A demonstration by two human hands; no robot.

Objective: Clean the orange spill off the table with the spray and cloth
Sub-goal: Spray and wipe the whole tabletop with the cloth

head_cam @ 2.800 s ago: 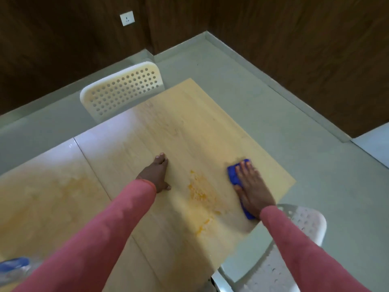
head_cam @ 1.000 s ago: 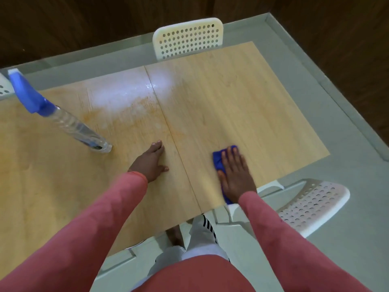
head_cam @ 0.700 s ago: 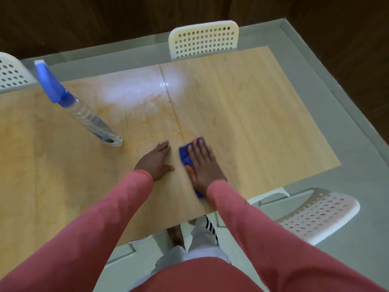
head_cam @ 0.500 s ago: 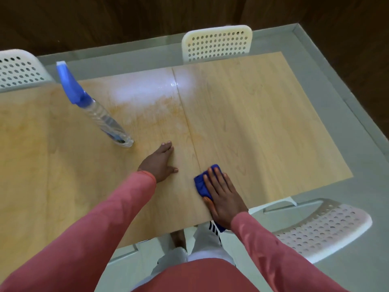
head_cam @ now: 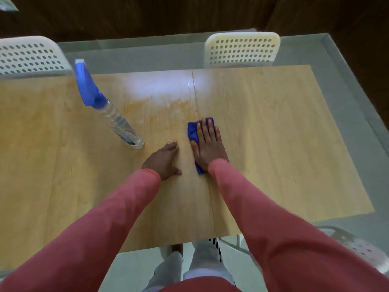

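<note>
A blue cloth (head_cam: 193, 131) lies flat on the wooden table (head_cam: 273, 127), just right of the seam between its two panels. My right hand (head_cam: 208, 144) presses on the cloth with straight fingers and covers most of it. My left hand (head_cam: 164, 161) rests flat on the table just left of the seam, a little nearer to me. A faint orange smear (head_cam: 160, 116) spreads over the wood beyond both hands. A clear spray bottle (head_cam: 117, 121) with a blue trigger head stands left of my left hand.
Two white perforated chairs stand at the far side, one at left (head_cam: 29, 55) and one at right (head_cam: 242, 49). Another white chair (head_cam: 357, 247) sits by the near right corner. My legs show below the table's near edge. Grey floor and dark wooden walls surround the table.
My right hand has slid the cloth away from me and slightly left, from near the table's front edge up beside my left hand's fingertips. The left hand stays put.
</note>
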